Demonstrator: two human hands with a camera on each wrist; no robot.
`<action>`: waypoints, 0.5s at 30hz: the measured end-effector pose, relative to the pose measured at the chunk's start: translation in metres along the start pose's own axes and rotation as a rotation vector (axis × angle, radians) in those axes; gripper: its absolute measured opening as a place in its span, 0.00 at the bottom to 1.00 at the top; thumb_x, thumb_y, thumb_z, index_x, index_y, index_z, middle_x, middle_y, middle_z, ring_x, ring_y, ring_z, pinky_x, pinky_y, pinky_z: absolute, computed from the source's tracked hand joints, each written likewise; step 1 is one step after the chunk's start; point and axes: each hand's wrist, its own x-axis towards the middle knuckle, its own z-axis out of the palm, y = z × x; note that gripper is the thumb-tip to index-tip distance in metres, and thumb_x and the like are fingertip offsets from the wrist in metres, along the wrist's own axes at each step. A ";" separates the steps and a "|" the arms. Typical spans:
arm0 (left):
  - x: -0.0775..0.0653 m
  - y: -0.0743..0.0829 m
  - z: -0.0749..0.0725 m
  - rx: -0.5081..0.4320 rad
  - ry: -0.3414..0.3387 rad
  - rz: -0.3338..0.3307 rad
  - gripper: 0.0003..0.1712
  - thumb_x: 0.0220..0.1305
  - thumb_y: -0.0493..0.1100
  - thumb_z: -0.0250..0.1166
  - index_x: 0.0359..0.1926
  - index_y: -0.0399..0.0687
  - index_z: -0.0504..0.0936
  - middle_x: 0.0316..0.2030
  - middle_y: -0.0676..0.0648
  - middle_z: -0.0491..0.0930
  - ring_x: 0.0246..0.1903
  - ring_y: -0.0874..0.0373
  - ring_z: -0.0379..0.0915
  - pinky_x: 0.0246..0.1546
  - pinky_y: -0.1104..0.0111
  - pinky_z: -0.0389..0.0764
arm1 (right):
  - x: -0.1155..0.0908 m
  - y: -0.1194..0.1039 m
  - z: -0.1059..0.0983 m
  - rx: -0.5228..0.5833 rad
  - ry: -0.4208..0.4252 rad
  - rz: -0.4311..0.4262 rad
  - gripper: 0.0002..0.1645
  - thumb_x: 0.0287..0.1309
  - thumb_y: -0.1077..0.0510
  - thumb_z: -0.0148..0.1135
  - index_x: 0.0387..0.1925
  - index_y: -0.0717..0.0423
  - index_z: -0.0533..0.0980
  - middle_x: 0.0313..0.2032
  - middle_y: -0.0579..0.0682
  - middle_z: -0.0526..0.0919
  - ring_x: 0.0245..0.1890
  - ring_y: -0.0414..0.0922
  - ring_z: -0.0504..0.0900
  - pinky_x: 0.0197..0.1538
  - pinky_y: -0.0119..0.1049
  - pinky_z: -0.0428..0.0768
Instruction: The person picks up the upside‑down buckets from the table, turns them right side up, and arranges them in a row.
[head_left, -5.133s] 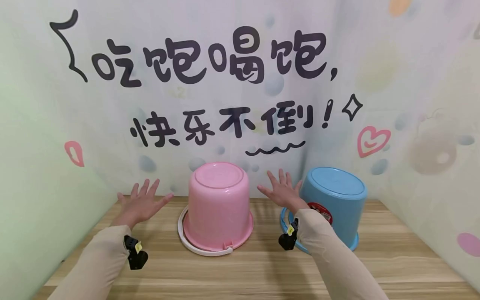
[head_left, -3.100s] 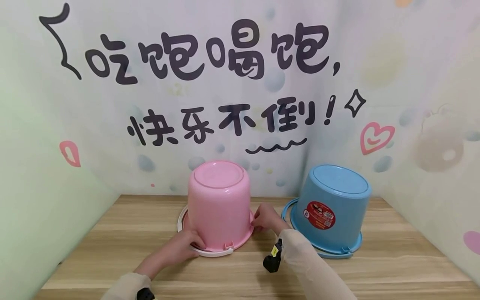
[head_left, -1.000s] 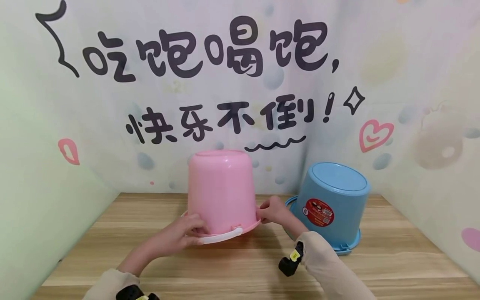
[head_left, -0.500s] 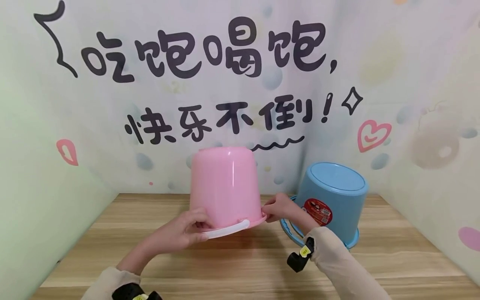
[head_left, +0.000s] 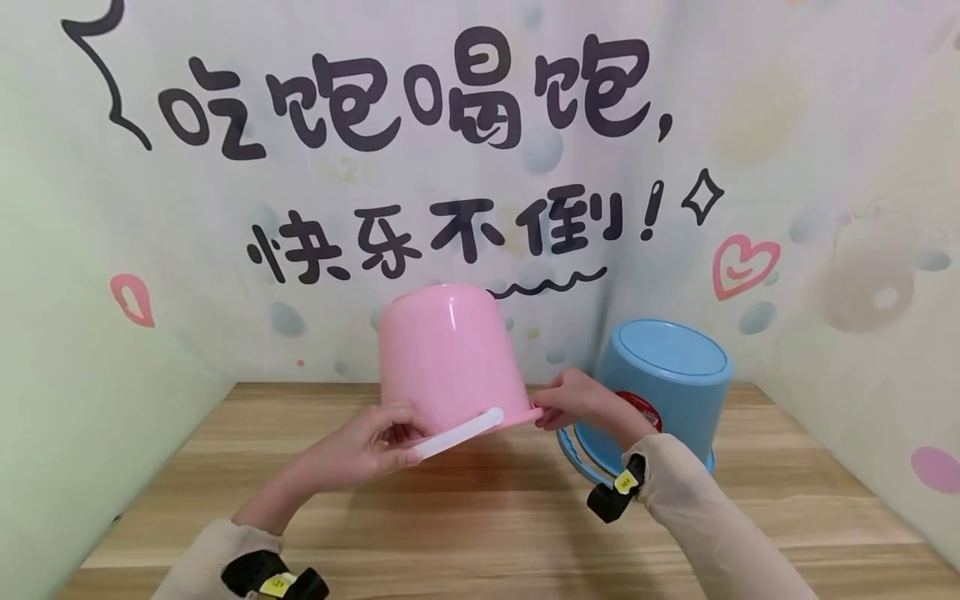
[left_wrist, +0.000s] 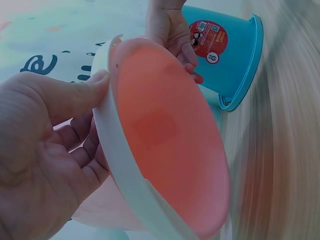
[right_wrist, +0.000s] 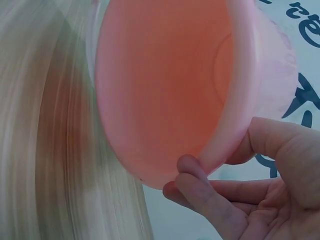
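Observation:
A pink bucket (head_left: pixel 450 358) hangs mouth-down above the table, tilted so its right side is higher. My left hand (head_left: pixel 367 450) grips its rim at the left; in the left wrist view the thumb lies over the white bucket handle (left_wrist: pixel 117 135), which follows the rim. At the right side of the rim, my right hand (head_left: pixel 581 400) pinches the edge. The right wrist view shows fingertips (right_wrist: pixel 192 172) on that rim and the bare inside of the bucket (right_wrist: pixel 160 95).
A blue bucket (head_left: pixel 667 375) stands upside down on the wooden table (head_left: pixel 480 517) at the right, behind my right forearm. Its blue handle (head_left: pixel 581 458) lies by its base. A printed cloth (head_left: pixel 480 183) hangs behind the table.
Both hands reached from the air to the pink bucket's rim and lifted it off the table. It has since risen and tilted further. The blue bucket stays in place.

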 end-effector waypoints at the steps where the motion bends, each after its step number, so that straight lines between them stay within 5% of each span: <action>1: 0.001 0.001 -0.001 -0.015 -0.001 -0.010 0.07 0.57 0.34 0.63 0.38 0.42 0.78 0.30 0.51 0.72 0.31 0.58 0.68 0.33 0.70 0.72 | -0.001 -0.001 -0.002 0.004 -0.008 -0.001 0.13 0.52 0.57 0.61 0.26 0.66 0.79 0.23 0.54 0.82 0.24 0.46 0.80 0.35 0.39 0.80; 15: 0.003 0.005 -0.006 -0.132 0.002 -0.066 0.08 0.59 0.33 0.61 0.41 0.37 0.76 0.34 0.46 0.72 0.33 0.54 0.67 0.35 0.69 0.73 | -0.004 -0.005 -0.015 0.067 -0.055 -0.014 0.16 0.54 0.53 0.57 0.26 0.65 0.79 0.25 0.56 0.83 0.26 0.47 0.83 0.35 0.37 0.80</action>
